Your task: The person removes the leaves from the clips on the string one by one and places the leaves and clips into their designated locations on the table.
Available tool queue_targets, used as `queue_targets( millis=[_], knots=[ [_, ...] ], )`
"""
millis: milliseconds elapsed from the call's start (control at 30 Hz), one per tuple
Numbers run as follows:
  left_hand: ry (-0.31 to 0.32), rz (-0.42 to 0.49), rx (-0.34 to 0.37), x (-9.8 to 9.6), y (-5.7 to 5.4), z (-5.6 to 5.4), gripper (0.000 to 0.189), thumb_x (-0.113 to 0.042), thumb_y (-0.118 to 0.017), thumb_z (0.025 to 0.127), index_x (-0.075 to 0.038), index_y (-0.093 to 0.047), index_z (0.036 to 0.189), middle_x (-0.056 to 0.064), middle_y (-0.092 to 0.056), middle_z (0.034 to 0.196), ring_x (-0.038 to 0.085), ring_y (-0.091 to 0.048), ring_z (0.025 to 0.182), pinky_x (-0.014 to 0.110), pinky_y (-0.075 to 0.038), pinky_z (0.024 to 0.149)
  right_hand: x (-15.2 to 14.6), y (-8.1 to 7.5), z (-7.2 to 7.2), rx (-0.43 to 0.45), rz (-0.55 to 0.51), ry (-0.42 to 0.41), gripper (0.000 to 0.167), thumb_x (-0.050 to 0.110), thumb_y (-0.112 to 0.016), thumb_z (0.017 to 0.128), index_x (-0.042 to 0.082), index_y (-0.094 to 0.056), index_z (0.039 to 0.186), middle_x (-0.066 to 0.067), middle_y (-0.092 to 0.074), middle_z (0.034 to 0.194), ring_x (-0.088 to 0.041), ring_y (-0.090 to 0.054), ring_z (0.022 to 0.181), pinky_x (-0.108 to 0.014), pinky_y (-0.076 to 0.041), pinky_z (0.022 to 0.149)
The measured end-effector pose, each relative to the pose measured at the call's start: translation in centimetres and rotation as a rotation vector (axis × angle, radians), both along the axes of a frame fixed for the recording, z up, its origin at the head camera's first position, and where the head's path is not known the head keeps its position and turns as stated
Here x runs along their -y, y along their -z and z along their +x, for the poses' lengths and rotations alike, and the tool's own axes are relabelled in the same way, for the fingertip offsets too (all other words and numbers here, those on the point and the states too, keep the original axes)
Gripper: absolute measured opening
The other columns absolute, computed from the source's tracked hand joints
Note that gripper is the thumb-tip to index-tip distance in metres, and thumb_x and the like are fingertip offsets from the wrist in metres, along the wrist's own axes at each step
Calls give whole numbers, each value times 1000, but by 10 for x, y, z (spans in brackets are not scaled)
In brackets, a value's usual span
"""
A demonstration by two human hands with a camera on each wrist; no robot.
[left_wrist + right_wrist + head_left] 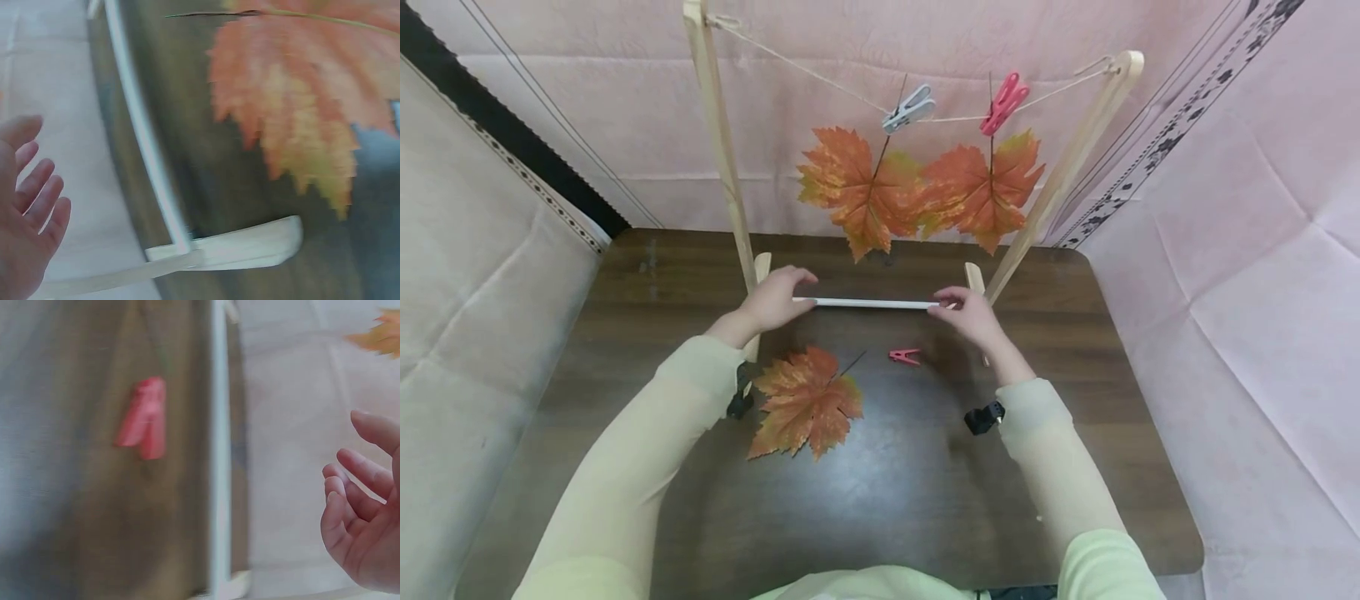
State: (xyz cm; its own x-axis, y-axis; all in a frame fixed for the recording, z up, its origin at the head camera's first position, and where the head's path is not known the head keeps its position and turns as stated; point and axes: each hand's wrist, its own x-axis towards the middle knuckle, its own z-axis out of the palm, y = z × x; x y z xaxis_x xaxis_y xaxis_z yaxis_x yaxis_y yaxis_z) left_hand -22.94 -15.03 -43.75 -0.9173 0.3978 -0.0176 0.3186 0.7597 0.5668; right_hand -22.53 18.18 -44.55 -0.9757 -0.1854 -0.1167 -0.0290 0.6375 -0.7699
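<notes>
My left hand (769,302) is nearest the left end of a white crossbar (876,303); in the left wrist view its fingers (39,190) are relaxed and hold nothing. By the bar's right end is my right hand (967,315). Its fingers look loosely bent around nothing in the right wrist view. An orange maple leaf (808,404) lies on the table in front of the bar. To its right lies a small red-pink clothespin (904,357). Two more leaves hang from a string, one under a pale blue clothespin (910,108), the other under a pink clothespin (1004,103).
Two wooden posts (722,142) carry the string (805,68) across the far side of the brown table (880,517). Short wooden feet (250,245) support the frame. Pale pink cloth (625,108) stands behind the table, with cloth at both sides too.
</notes>
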Motion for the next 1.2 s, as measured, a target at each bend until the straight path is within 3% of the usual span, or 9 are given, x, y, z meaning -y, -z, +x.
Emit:
queue_targets(
  millis=[167, 400, 600, 733, 900, 1200],
  knots=[
    [-101, 62, -32, -1, -27, -7, 43, -24, -61, 90, 0, -52, 124, 20, -55, 122, 34, -50, 114, 47, -40, 97, 4, -44, -2, -99, 2, 1, 36, 27, -68, 86, 4, -63, 113, -16, -66, 106, -25, -60, 94, -34, -48, 80],
    [-197, 237, -30, -7, -62, -20, 59, -30, -61, 90, 1, -40, 135, 21, -47, 132, 34, -46, 119, 45, -38, 101, 16, -114, -4, -242, -44, 23, 35, 26, -71, 83, 5, -65, 111, -15, -67, 99, -15, -56, 81, -23, -44, 70],
    [-249, 333, -71, -10, -79, -28, 67, -31, -62, 89, -1, -31, 140, 19, -42, 135, 34, -44, 121, 45, -37, 101, 27, -164, -3, -350, -69, 29, 37, 28, -70, 84, 8, -65, 113, -7, -65, 97, -9, -53, 78, -20, -44, 68],
    [-269, 380, -99, -14, -88, -32, 69, -30, -63, 88, -1, -28, 140, 19, -39, 136, 33, -43, 120, 42, -37, 102, 35, -189, -2, -416, -131, 45, 38, 28, -71, 83, 9, -65, 115, -2, -64, 95, -7, -53, 77, -19, -43, 69],
    [-293, 436, -49, -18, -99, -38, 77, -36, -64, 87, -4, -23, 144, 16, -35, 140, 28, -39, 124, 39, -36, 105, 45, -214, -4, -462, -191, 85, 39, 26, -73, 81, 11, -64, 116, -1, -63, 100, -5, -53, 76, -20, -41, 70],
    [-307, 438, 49, -22, -112, -45, 93, -45, -66, 83, -13, -9, 150, 9, -21, 153, 24, -27, 138, 38, -28, 112, 60, -236, -16, -428, -207, 83, 52, 26, -74, 80, 17, -56, 128, -2, -55, 130, -5, -57, 79, -20, -47, 71]
  ],
)
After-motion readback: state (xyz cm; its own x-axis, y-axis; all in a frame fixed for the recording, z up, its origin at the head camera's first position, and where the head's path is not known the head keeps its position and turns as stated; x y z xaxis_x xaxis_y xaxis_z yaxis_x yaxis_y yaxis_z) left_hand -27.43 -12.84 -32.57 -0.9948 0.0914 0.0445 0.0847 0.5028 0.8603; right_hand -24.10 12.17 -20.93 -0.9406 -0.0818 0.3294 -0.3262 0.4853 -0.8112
